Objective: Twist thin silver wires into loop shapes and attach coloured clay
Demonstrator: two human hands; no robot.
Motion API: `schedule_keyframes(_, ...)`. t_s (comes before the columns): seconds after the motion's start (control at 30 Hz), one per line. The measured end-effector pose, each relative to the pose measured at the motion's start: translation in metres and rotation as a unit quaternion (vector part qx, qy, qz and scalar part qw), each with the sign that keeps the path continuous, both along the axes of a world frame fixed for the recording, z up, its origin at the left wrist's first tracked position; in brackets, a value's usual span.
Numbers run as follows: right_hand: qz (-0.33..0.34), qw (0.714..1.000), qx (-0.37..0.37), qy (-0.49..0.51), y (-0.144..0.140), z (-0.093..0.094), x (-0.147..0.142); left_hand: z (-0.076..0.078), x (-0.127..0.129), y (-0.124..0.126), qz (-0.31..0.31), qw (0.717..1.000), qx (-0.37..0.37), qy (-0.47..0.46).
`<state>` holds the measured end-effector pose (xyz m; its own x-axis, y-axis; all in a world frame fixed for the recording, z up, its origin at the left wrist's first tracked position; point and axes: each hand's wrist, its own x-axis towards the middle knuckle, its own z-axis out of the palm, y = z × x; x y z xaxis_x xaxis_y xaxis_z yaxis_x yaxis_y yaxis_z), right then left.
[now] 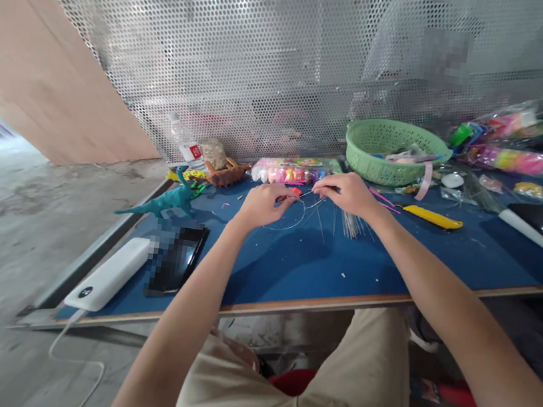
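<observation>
My left hand [265, 206] is closed in a pinch over the blue tabletop. A small orange-red piece [295, 191] shows at its fingertips; whether it is held or lies behind them I cannot tell. My right hand [346, 192] pinches close by, to the right. Between the two hands runs a thin pale wire [312, 205], and part of it curves in a loop below my left fingers. Several loose straight wires [350, 225] lie in a bundle beneath my right wrist. Just behind the hands is a pack of colourful modelling clay [286, 173].
A green basket [381, 172] stands behind my right hand, with a yellow utility knife [432, 217] in front of it. Toy dinosaurs, including a teal one [171, 201], stand left. A white power bank [110, 274] and a dark phone [185, 259] lie near the left edge.
</observation>
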<state>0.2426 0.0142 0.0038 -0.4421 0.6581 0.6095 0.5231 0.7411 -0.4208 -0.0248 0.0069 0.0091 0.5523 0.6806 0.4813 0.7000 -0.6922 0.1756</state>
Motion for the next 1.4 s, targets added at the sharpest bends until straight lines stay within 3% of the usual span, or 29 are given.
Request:
schedule_keyframes(0.17, -0.035, 0.999, -0.008, 0.0, 0.001, -0.002, -0.003, -0.001, 0.002, 0.001, -0.018, 1.0, -0.021, -0.014)
schedule_keyframes(0.3, -0.042, 0.998, -0.035, 0.023, 0.002, -0.003, -0.003, -0.004, -0.001, 0.009, -0.032, 0.994, -0.095, -0.054)
schedule_keyframes(0.5, 0.044, 0.988, -0.13, 0.075, 0.003, -0.003, 0.001, -0.006, -0.004, 0.015, -0.035, 0.981, -0.171, -0.083)
schedule_keyframes(0.7, 0.089, 0.972, -0.201, 0.078, 0.008, -0.005, 0.005, -0.008, -0.004, 0.015, -0.02, 0.988, -0.144, -0.056)
schedule_keyframes(1.03, 0.052, 0.984, -0.167, 0.023, 0.008, -0.01, -0.001, -0.008, -0.001, 0.015, -0.007, 0.999, -0.032, -0.024)
schedule_keyframes(1.13, 0.055, 0.985, -0.163, 0.019, 0.008, -0.01, -0.002, -0.008, -0.002, 0.014, 0.007, 0.999, -0.03, -0.025)
schedule_keyframes(1.4, 0.015, 0.994, -0.109, 0.027, 0.006, -0.008, -0.003, -0.011, -0.002, 0.016, -0.024, 0.998, -0.044, -0.026)
